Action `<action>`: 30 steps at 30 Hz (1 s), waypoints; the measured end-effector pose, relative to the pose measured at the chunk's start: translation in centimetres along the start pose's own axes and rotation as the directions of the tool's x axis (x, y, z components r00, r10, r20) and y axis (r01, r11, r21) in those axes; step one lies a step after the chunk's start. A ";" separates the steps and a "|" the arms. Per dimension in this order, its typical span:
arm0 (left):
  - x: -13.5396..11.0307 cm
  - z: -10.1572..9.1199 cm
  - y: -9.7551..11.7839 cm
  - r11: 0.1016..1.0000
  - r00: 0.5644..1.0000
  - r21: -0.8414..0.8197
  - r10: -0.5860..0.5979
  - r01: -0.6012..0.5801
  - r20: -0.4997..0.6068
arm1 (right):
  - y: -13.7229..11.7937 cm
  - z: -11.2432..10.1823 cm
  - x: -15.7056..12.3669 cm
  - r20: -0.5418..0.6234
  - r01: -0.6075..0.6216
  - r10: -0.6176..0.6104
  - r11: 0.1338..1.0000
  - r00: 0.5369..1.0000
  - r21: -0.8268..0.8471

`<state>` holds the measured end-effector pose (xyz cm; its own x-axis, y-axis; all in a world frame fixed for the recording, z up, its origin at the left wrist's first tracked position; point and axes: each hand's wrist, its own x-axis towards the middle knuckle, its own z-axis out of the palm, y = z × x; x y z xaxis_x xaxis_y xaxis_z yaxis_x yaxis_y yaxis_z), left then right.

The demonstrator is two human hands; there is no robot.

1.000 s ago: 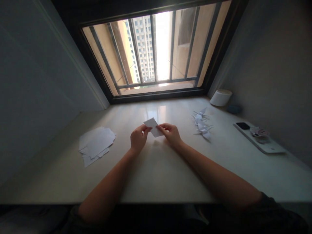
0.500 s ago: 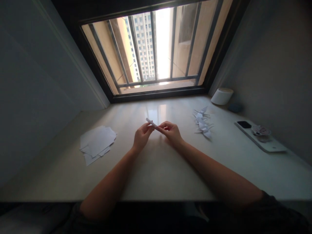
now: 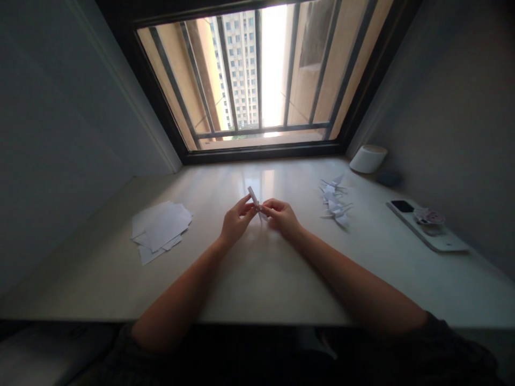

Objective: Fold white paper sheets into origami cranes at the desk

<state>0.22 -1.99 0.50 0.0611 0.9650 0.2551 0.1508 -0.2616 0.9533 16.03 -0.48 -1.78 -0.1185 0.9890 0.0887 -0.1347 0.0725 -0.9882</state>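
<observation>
The curled left hand [image 3: 238, 222] and right hand [image 3: 282, 218] pinch a narrow folded strip of white paper [image 3: 253, 196] between their fingertips, held up above a pale glossy stone desktop [image 3: 257, 279].

The person at the pale stone counter [image 3: 100, 268] wears a dark top [image 3: 454, 346], its sleeves [image 3: 434, 324] ending around the elbows, just at the counter's near edge. Beyond them the forearms [image 3: 362, 287] are bare, as are the slender left hand [image 3: 237, 222] and right hand [image 3: 281, 217].
</observation>
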 end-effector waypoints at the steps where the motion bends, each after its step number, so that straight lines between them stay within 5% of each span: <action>1: -0.1 0.0 0.1 0.999 1.000 0.034 0.010 -0.010 0.006 | 0.0 0.0 -0.1 0.011 -0.004 0.004 1.000 1.000 0.012; 8: 0.0 0.0 -0.4 0.990 0.996 0.118 0.066 -0.073 0.060 | -0.2 0.1 0.1 -0.037 0.056 -0.052 0.994 0.998 0.089; 13: 1.1 -0.7 -1.8 0.999 0.998 -0.008 -0.043 0.043 -0.052 | 0.1 -0.1 0.8 -0.242 0.123 -0.086 0.982 0.967 0.141; 17: 1.5 -1.4 -1.8 0.992 0.992 0.019 -0.124 0.125 -0.029 | 0.4 -0.4 1.2 -0.321 0.113 -0.066 0.985 0.945 0.131; 25: 1.6 -1.7 -1.4 0.990 0.990 -0.018 -0.141 0.140 -0.010 | 0.2 -0.7 1.3 -0.234 0.027 0.018 0.982 0.972 0.189; 30: 1.5 -1.7 -1.0 0.942 0.961 -0.193 -0.268 0.275 0.060 | -0.2 -1.1 1.5 -0.108 -0.097 0.137 0.944 0.985 0.314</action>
<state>-1.49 -0.21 0.20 0.0779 0.9968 -0.0203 -0.0315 0.0228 0.9992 16.96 1.10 -1.63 -0.0291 0.9977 -0.0613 -0.4245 -0.0679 -0.9029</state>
